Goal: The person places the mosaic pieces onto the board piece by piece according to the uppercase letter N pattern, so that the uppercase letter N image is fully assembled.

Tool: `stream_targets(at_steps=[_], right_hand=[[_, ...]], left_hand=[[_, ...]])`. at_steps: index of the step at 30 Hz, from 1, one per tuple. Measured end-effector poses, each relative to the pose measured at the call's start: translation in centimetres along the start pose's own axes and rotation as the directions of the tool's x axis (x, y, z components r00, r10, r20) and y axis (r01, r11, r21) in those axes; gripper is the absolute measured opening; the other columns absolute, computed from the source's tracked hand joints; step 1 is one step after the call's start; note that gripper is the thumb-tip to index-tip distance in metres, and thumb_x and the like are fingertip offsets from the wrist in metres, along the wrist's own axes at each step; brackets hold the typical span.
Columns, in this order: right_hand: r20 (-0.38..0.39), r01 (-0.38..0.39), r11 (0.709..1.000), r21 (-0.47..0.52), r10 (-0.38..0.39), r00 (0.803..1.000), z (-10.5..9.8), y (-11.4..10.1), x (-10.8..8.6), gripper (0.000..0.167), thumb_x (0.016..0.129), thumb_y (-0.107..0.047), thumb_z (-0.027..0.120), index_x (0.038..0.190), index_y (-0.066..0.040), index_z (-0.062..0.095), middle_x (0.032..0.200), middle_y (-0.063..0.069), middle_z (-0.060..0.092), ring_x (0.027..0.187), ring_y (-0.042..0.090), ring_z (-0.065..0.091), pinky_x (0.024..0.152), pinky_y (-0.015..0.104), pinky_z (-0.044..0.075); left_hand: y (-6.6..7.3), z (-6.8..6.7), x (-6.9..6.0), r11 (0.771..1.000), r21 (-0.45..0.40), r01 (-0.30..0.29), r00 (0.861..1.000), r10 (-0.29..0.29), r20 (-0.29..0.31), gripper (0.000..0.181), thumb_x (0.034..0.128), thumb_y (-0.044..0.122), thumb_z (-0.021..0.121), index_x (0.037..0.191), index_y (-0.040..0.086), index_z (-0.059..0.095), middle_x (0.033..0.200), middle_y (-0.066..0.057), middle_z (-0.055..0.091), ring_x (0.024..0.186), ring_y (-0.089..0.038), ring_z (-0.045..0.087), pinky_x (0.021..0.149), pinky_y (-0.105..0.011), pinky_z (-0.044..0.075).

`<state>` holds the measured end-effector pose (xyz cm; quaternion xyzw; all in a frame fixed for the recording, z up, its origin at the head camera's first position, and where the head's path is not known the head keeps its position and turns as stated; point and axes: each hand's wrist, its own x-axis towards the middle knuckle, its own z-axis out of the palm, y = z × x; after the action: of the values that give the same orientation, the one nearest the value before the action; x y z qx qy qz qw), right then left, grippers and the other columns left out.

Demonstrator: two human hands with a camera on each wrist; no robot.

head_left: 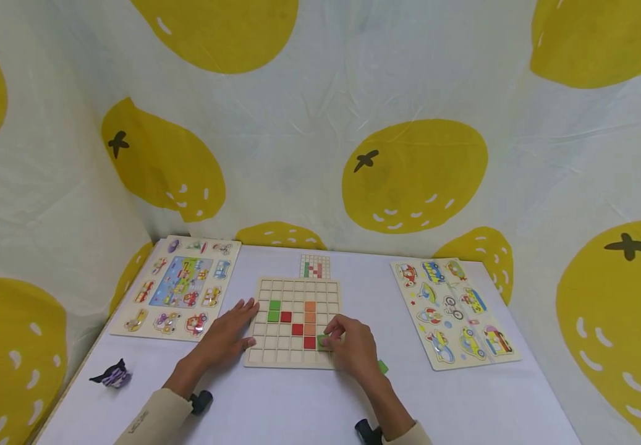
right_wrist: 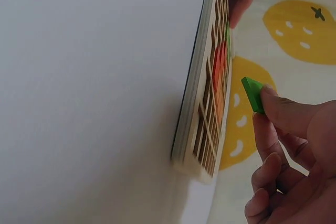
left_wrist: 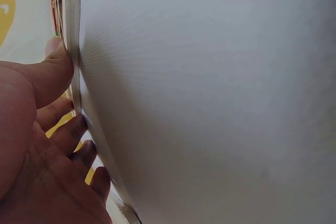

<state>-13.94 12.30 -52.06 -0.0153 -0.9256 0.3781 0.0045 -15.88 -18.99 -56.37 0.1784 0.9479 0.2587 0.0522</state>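
Note:
A wooden grid board (head_left: 291, 356) lies on the white table, bearing green tiles (head_left: 274, 305), a diagonal of red tiles (head_left: 297, 329) and a column of orange tiles (head_left: 310, 317). Between thumb and fingertips, my right hand (head_left: 353, 347) pinches a green square tile (right_wrist: 253, 95); the right wrist view shows it raised off the board's surface. My left hand (head_left: 223, 337) rests at the board's left edge with fingers extended and thumb on the rim. Another green tile (head_left: 383, 367) lies on the table, partly hidden by my right wrist.
Behind the board lies a small card (head_left: 314, 266) printed with a coloured grid pattern. Picture puzzle boards stand at the left (head_left: 153, 309) and right (head_left: 428, 349). A small black and purple object (head_left: 113, 375) sits at the front left. Lemon-print cloth (head_left: 298, 185) hangs behind.

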Motion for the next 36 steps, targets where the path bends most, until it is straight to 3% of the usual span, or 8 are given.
stream_targets(at_steps=[8,21,36], right_hand=[[0.025,0.06,0.998,0.009,-0.06,0.998,1.7,-1.4,0.4,0.023,0.081,-0.016,0.093,0.085,-0.022,0.072,0.069,-0.01,0.059,0.072,0.011,0.053,0.063,0.025,0.038],[0.058,0.056,0.998,0.037,-0.058,0.997,3.6,-1.5,1.6,0.023,0.081,-0.016,0.092,0.084,-0.019,0.07,0.067,-0.007,0.059,0.064,0.01,0.054,0.057,0.024,0.038],[0.113,0.097,0.991,0.088,-0.107,0.988,6.5,-3.9,3.4,0.018,0.085,-0.018,0.09,0.086,-0.021,0.072,0.064,-0.01,0.061,0.062,0.006,0.055,0.057,0.024,0.039]], left_hand=[[0.2,0.0,0.0,1.0,0.007,-0.005,1.0,0.005,-0.006,0.084,0.0966,0.024,0.079,0.166,0.009,0.035,0.175,-0.013,0.03,0.164,-0.041,0.023,0.128,-0.066,0.028],[0.3,0.0,-0.1,1.0,0.005,-0.007,1.0,0.007,-0.003,0.084,0.0968,0.025,0.078,0.167,0.009,0.034,0.175,-0.013,0.029,0.164,-0.04,0.022,0.129,-0.066,0.027],[0.1,-0.1,0.1,1.0,0.011,-0.015,1.0,0.015,-0.005,0.084,0.0963,0.024,0.079,0.166,0.008,0.035,0.175,-0.014,0.03,0.164,-0.041,0.023,0.128,-0.066,0.028]])
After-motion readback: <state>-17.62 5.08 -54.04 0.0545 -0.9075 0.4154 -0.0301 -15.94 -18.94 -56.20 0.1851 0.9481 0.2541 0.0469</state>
